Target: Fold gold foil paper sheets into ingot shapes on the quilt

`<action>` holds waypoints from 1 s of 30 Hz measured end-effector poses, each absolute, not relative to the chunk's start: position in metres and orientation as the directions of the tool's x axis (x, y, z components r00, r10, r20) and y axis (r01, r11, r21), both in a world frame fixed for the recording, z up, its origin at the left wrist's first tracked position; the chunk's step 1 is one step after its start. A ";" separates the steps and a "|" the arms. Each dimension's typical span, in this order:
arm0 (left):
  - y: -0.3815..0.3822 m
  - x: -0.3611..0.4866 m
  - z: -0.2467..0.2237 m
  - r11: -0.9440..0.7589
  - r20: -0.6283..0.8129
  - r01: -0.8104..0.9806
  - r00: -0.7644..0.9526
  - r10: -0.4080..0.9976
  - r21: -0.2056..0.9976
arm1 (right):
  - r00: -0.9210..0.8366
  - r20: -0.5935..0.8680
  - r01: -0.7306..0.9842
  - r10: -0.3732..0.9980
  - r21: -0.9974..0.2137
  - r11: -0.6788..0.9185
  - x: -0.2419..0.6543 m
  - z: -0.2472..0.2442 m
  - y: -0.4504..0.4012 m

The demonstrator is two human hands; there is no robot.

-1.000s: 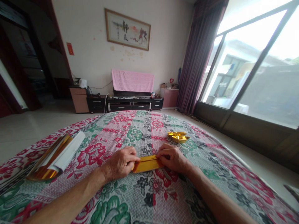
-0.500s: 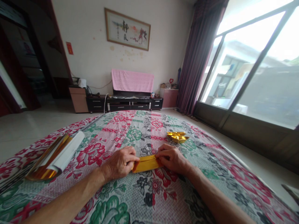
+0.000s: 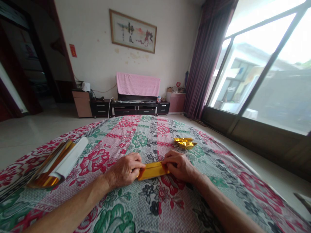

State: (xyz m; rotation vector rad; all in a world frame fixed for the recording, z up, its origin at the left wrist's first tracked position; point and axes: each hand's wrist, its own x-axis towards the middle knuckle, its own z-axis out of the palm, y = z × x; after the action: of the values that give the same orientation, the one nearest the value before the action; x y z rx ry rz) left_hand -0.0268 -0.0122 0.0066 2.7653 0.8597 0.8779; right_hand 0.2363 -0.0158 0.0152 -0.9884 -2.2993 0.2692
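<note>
The left hand (image 3: 126,169) pinches the left end of the strip (image 3: 153,171), which lies on the cloth (image 3: 136,204) between 2 hands, long axis running crosswise, neither hand nearer; the right hand (image 3: 180,165) pinches its right end.

Cloth-covered table (image 3: 145,220) with a rounded far edge, busy print, pink, green and dark flowers all over. A folded gold strip (image 3: 154,171) sits right between the left fingers (image 3: 140,165) and right fingers (image 3: 167,160), touching both. Some shiny folded gold pieces (image 3: 185,143) lie just past the right ones, and curled gold and white sheets (image 3: 71,158) are piled well left of the left ones.
</note>
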 end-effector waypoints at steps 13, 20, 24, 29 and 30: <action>-0.012 -0.027 0.008 -0.847 0.503 0.472 0.686 0.526 0.244 | -0.375 0.477 0.751 0.795 -0.346 0.562 0.217 0.012 -0.006; -0.008 -0.028 0.006 -0.855 0.528 0.447 0.675 0.516 0.265 | -0.385 0.465 0.758 0.797 -0.334 0.560 0.217 0.014 -0.007; -0.006 -0.032 0.010 -0.844 0.511 0.409 0.672 0.536 0.347 | -0.384 0.442 0.765 0.811 -0.339 0.547 0.216 0.019 -0.007; -0.007 -0.036 0.013 -0.824 0.495 0.386 0.665 0.560 0.414 | -0.381 0.428 0.762 0.819 -0.356 0.541 0.217 0.019 -0.003; -0.007 -0.036 0.014 -0.822 0.493 0.387 0.663 0.563 0.418 | -0.380 0.428 0.762 0.820 -0.358 0.540 0.217 0.019 -0.003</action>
State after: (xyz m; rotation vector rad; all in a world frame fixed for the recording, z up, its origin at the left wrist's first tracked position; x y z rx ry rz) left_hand -0.0362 -0.0072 0.0137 2.6031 0.7614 0.9080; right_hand 0.2169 -0.0026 0.0186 -1.2743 -2.2151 0.1362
